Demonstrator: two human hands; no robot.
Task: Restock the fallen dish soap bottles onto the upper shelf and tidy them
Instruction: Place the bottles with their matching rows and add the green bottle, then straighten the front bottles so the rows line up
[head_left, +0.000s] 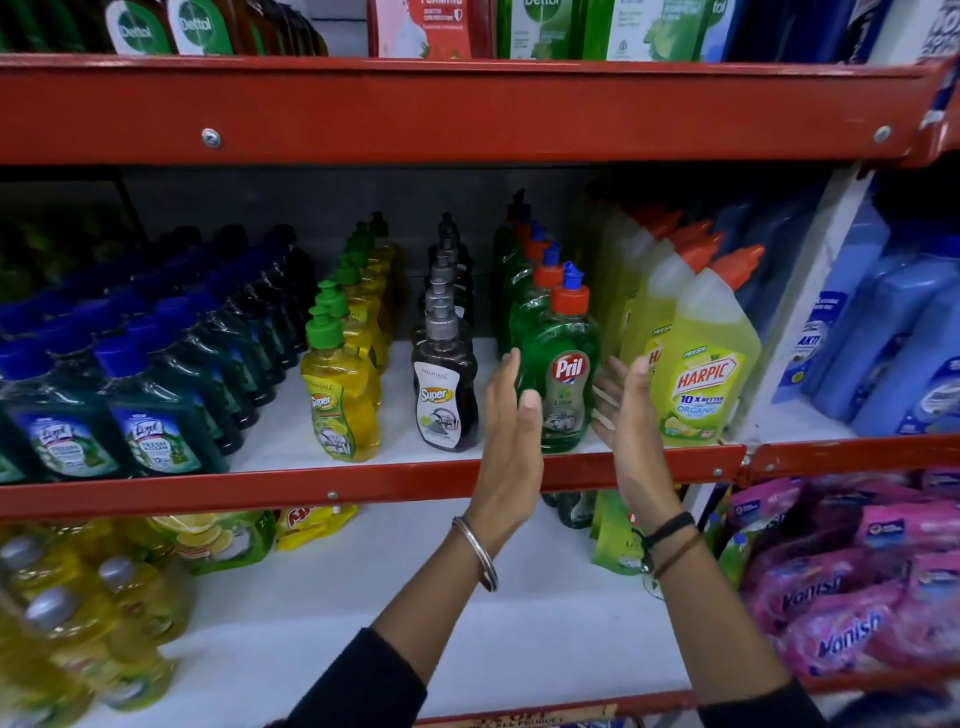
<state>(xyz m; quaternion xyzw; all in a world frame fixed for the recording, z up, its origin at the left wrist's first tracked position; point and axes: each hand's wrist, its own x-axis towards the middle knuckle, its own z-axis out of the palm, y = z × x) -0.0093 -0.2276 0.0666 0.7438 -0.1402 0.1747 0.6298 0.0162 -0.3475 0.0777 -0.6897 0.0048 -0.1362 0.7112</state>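
A green Pril dish soap bottle (563, 374) with an orange and blue cap stands upright at the front of its row on the upper shelf (363, 486). More green Pril bottles line up behind it. My left hand (511, 415) is flat and open just left of the front bottle. My right hand (626, 410) is open just right of it, fingers spread. Neither hand grips the bottle; whether they touch it I cannot tell. Rows of yellow Super bottles (340, 395) and black Super bottles (444, 395) stand further left.
Yellow Harpic bottles (704, 374) stand right beside the Pril row. Dark green Lizol bottles (150, 415) fill the left. Blue bottles (893, 343) are at the right. The lower shelf (415, 613) holds yellow bottles, green pouches and pink Vanish packs (841, 618).
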